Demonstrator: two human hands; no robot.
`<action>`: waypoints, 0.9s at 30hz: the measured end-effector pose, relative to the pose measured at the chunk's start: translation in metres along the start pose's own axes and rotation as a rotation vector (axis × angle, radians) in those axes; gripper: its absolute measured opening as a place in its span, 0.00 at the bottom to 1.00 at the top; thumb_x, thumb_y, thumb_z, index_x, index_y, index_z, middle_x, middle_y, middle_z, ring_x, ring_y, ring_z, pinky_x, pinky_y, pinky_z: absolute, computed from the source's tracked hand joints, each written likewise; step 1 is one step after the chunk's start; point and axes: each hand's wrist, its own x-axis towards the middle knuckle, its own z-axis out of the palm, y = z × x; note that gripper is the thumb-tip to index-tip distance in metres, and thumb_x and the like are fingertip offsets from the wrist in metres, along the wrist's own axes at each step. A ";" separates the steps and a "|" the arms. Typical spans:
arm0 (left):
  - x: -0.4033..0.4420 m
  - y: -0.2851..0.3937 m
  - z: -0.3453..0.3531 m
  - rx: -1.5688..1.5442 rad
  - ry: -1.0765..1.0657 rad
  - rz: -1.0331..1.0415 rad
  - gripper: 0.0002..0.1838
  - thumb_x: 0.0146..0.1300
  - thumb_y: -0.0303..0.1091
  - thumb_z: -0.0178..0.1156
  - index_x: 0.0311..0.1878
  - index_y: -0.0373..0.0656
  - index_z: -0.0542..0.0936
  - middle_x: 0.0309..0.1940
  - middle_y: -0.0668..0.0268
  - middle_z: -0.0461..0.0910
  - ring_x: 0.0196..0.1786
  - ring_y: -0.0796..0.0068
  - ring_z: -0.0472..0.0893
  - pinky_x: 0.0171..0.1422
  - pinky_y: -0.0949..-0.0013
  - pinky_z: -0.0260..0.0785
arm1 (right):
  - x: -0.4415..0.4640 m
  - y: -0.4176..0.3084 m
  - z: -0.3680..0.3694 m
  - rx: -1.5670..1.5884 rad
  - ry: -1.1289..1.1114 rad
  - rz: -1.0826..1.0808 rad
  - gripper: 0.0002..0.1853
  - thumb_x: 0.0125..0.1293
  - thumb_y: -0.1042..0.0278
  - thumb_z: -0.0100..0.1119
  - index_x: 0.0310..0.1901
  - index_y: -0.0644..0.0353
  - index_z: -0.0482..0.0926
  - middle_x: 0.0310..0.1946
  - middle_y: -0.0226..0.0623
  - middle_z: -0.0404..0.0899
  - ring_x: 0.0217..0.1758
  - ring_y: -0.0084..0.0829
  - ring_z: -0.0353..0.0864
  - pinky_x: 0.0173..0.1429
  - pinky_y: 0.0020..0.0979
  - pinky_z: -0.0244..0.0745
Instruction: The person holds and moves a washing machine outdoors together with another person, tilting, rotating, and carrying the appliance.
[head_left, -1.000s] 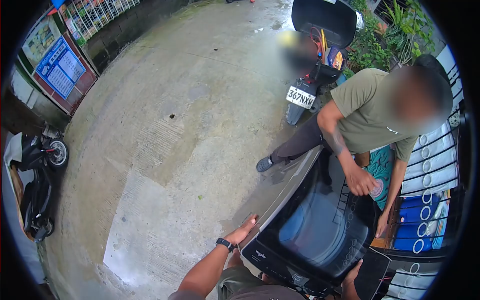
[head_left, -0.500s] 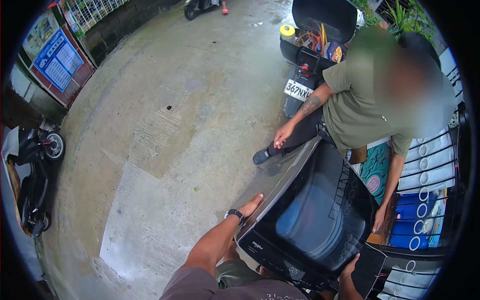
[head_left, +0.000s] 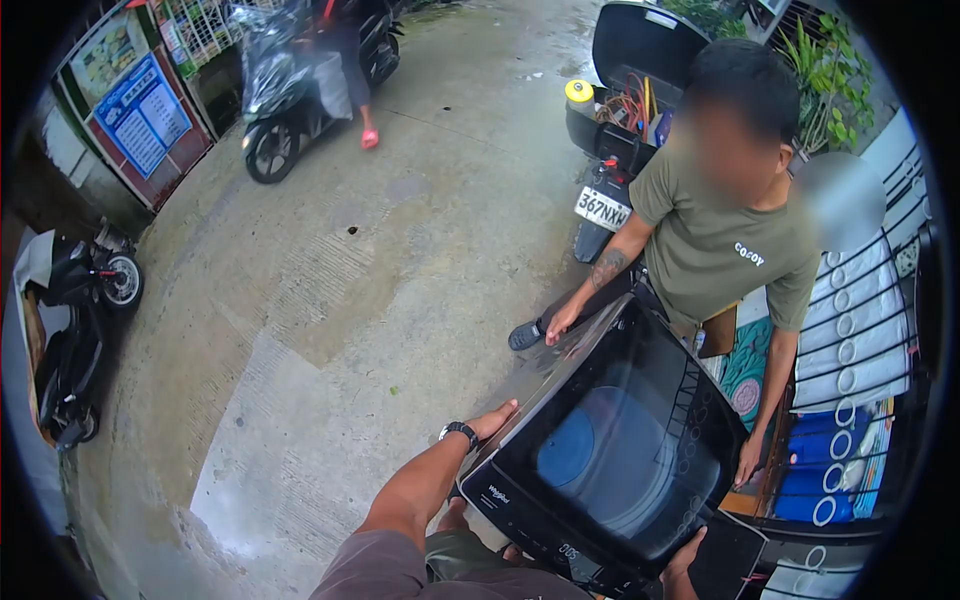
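A top-load washing machine (head_left: 640, 470) with a black rim and a see-through lid stands in front of me, turned at an angle. Against its left side panel presses my left hand (head_left: 492, 420), with a watch on the wrist; I hold the machine from that side. My right hand (head_left: 684, 556) grips its near right edge, partly hidden by the casing. Across the machine, a person in an olive shirt (head_left: 715, 235) has one hand (head_left: 748, 462) at the right side and the other hand (head_left: 565, 316) by the far left edge.
Behind the person stands a motorcycle with an open black top box (head_left: 645, 45) holding cables and a yellow-lidded container. A scooter with a rider (head_left: 290, 95) is on the lane at the upper left. Another scooter (head_left: 75, 335) is parked left. A barred fence (head_left: 850, 350) lines the right.
The scooter and rider have come nearer down the lane. The person opposite has raised their head and straightened. The washing machine has shifted slightly in view, my hands staying on it.
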 end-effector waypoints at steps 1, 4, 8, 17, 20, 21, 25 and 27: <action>-0.007 0.008 -0.002 -0.011 0.008 0.003 0.51 0.70 0.80 0.35 0.70 0.43 0.78 0.68 0.50 0.76 0.70 0.60 0.75 0.76 0.61 0.61 | 0.005 0.005 -0.012 0.063 -0.055 0.016 0.46 0.76 0.28 0.40 0.80 0.61 0.57 0.78 0.43 0.62 0.79 0.42 0.64 0.81 0.38 0.57; -0.017 0.019 -0.003 0.025 -0.031 0.053 0.46 0.74 0.76 0.34 0.69 0.44 0.78 0.67 0.51 0.78 0.67 0.61 0.77 0.74 0.61 0.64 | 0.015 0.011 -0.015 -0.050 -0.003 -0.038 0.50 0.72 0.21 0.38 0.78 0.59 0.62 0.75 0.43 0.68 0.77 0.47 0.67 0.80 0.42 0.59; -0.012 0.021 0.004 -0.213 -0.062 -0.055 0.42 0.75 0.72 0.40 0.59 0.41 0.84 0.49 0.58 0.88 0.46 0.70 0.86 0.55 0.64 0.77 | 0.010 0.014 -0.023 -0.063 0.065 -0.031 0.50 0.71 0.21 0.41 0.78 0.60 0.61 0.76 0.43 0.67 0.77 0.47 0.66 0.80 0.43 0.58; -0.008 0.021 0.007 -0.215 -0.041 -0.078 0.44 0.74 0.75 0.38 0.64 0.44 0.83 0.58 0.54 0.83 0.59 0.65 0.81 0.68 0.63 0.68 | -0.004 0.000 0.002 -0.157 0.251 -0.041 0.42 0.78 0.32 0.42 0.77 0.62 0.62 0.74 0.40 0.68 0.74 0.40 0.69 0.77 0.36 0.62; 0.007 0.007 0.007 -0.289 -0.078 -0.092 0.44 0.73 0.75 0.39 0.64 0.43 0.83 0.58 0.55 0.84 0.58 0.66 0.81 0.66 0.63 0.69 | 0.004 0.007 -0.009 -0.151 0.117 -0.074 0.50 0.72 0.22 0.43 0.79 0.59 0.60 0.78 0.40 0.63 0.79 0.44 0.63 0.80 0.44 0.56; 0.007 0.007 0.006 -0.328 -0.118 -0.096 0.45 0.73 0.76 0.39 0.64 0.43 0.82 0.58 0.55 0.84 0.58 0.66 0.81 0.66 0.63 0.69 | 0.002 0.006 -0.010 -0.158 0.118 -0.067 0.50 0.72 0.22 0.43 0.79 0.59 0.60 0.78 0.40 0.63 0.79 0.44 0.63 0.80 0.44 0.56; 0.011 0.005 0.008 -0.380 -0.144 -0.050 0.46 0.72 0.77 0.40 0.65 0.42 0.81 0.58 0.54 0.83 0.59 0.64 0.81 0.67 0.61 0.69 | -0.006 -0.002 0.002 -0.180 0.219 -0.009 0.46 0.75 0.26 0.41 0.77 0.60 0.62 0.76 0.41 0.66 0.76 0.44 0.67 0.79 0.42 0.60; 0.014 0.003 0.005 -0.353 -0.135 -0.068 0.46 0.72 0.76 0.39 0.66 0.42 0.81 0.59 0.54 0.83 0.59 0.64 0.81 0.67 0.61 0.69 | -0.004 -0.001 -0.002 -0.151 0.194 -0.004 0.43 0.77 0.30 0.40 0.77 0.61 0.62 0.75 0.42 0.67 0.74 0.43 0.69 0.78 0.41 0.62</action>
